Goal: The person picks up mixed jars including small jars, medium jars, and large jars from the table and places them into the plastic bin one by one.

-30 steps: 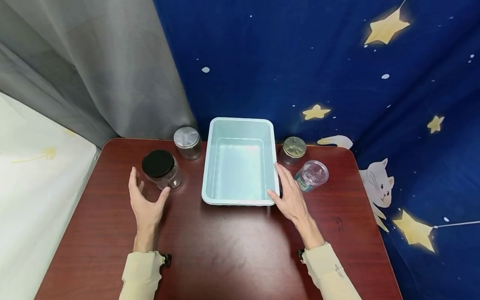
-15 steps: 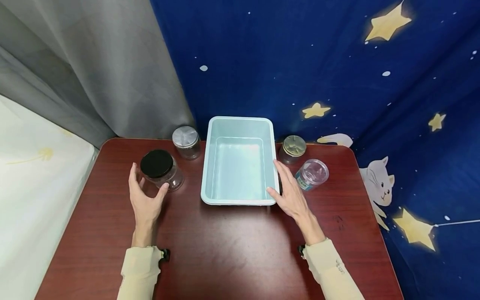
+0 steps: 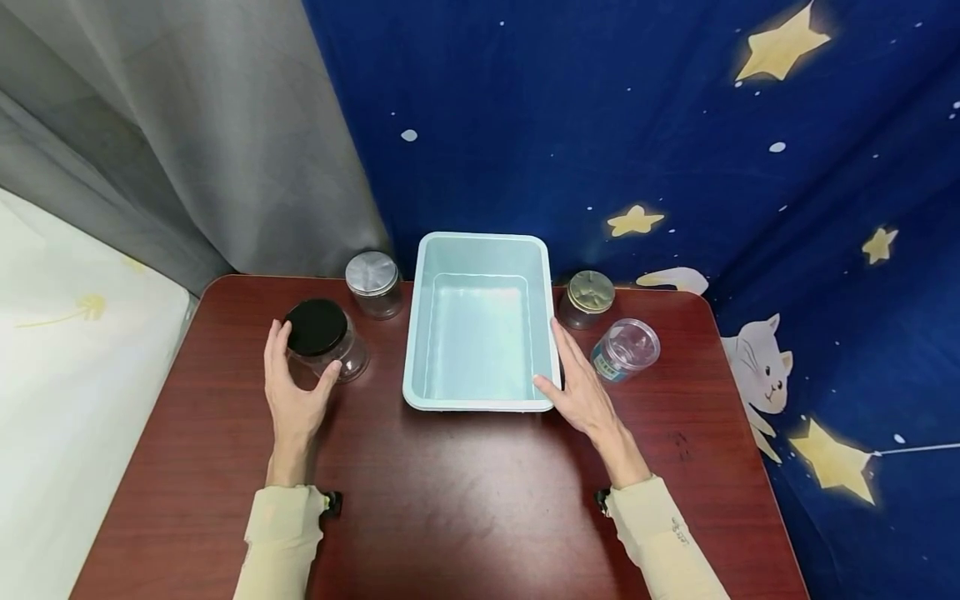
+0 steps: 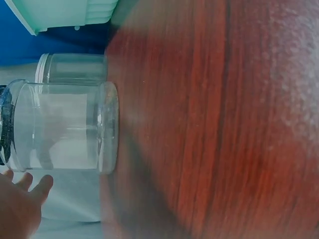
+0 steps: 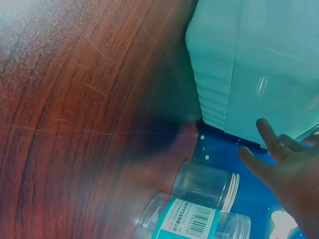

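In the head view my left hand (image 3: 294, 404) reaches around a clear jar (image 3: 348, 354) with a black lid (image 3: 317, 327), fingers at its left side and thumb in front. The left wrist view shows those fingertips (image 4: 42, 188) close beside the jar's wall, spread and uncurled. My right hand (image 3: 581, 400) is at the right rim of a pale blue plastic basin (image 3: 480, 333), thumb near the front right corner. Its fingers are fairly straight, spread alongside the basin's outer wall (image 5: 219, 74) in the right wrist view. The basin has nothing inside.
A clear jar with a silver lid (image 3: 373, 283) stands behind the black-lidded one. Right of the basin are a gold-lidded jar (image 3: 588, 298) and a clear labelled tub (image 3: 624, 350). The reddish-brown table (image 3: 465, 500) ends at curtains behind.
My left hand has moved slightly closer to the black-lidded jar, its fingers now at the lid's left edge. The right hand stays at the basin's rim, almost still.
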The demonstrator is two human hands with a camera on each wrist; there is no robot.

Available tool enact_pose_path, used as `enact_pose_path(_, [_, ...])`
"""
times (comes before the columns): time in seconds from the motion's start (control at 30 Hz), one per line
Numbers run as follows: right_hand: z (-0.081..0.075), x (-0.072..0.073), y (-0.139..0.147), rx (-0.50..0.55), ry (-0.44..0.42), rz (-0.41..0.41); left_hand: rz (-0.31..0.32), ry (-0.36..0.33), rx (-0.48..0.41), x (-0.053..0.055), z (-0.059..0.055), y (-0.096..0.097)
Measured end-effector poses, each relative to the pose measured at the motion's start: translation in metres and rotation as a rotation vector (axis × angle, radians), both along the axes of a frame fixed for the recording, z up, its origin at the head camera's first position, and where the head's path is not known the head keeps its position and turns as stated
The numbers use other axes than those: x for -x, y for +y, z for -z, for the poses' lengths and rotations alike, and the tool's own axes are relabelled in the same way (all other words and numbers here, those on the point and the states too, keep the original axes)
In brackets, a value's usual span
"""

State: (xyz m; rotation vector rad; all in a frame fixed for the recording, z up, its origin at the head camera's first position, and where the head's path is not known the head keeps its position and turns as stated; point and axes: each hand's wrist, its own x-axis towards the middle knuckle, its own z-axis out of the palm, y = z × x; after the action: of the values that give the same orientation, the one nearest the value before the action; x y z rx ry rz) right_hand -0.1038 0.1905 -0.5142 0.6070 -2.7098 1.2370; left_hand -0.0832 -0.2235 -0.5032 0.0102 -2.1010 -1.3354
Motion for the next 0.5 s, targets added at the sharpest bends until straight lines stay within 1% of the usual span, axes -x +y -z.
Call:
enact_pose_path(0.1, [-0.002, 0.000, 0.001, -0.003, -0.046, -0.028, 0.020, -0.022, 0.000, -0.001, 0.000, 0.000])
enact_pose_path(0.17, [-0.003, 0.001, 0.001, -0.004, -0.068, -0.045, 0.030, -0.021, 0.002, 0.000, 0.000, -0.001])
enact_pose_path(0.3, [-0.002, 0.002, 0.000, -0.003, -0.079, -0.046, 0.027, 0.014, 0.015, 0.006, 0.005, -0.003])
enact_pose_path(0.4, [0.000, 0.001, 0.000, 0.009, -0.067, -0.036, 0.012, 0.020, 0.037, 0.011, 0.016, -0.007])
enact_pose_path(0.5, [0.001, 0.000, 0.000, 0.025, -0.048, -0.032, -0.004, 0.000, 0.057, 0.017, 0.029, -0.013])
